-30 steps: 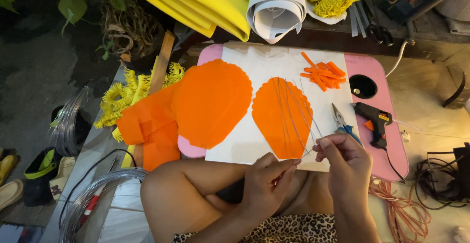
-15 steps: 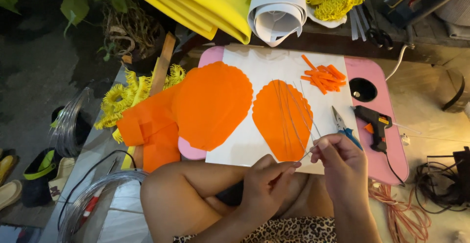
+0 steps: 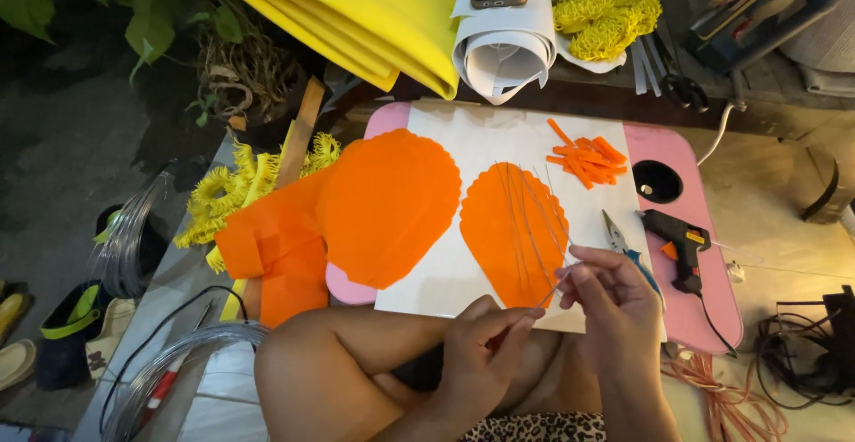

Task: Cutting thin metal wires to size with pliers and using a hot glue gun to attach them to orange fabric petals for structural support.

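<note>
Two big orange petal shapes lie cut and scalloped before us, and that much of the work looks done. Starting at the far left, coils of bare wire (image 3: 134, 237) sit by the floor, then a yellow fringe (image 3: 218, 197) and a folded heap of orange foam (image 3: 276, 250) spill off the edge of the pink surface (image 3: 690, 304). Next comes the larger orange petal (image 3: 392, 201), plain, with no wires on it that we can see. Beside it, on the white sheet (image 3: 508, 135), the smaller orange petal (image 3: 503, 228) already carries several thin wires (image 3: 525, 215) fanned along its length like veins.

Below its tip, our left hand (image 3: 476, 353) has its fingers pressed together around the lower end of one fine wire, and our right hand (image 3: 614, 295) pinches the same wire just beside the petal's edge. We judge the veining of this petal to be partly laid, none of it visibly glued, and the larger petal not yet begun.

Further right lie orange strips (image 3: 583, 159), pliers (image 3: 623, 241) and a black glue gun (image 3: 677, 237), untouched
</note>
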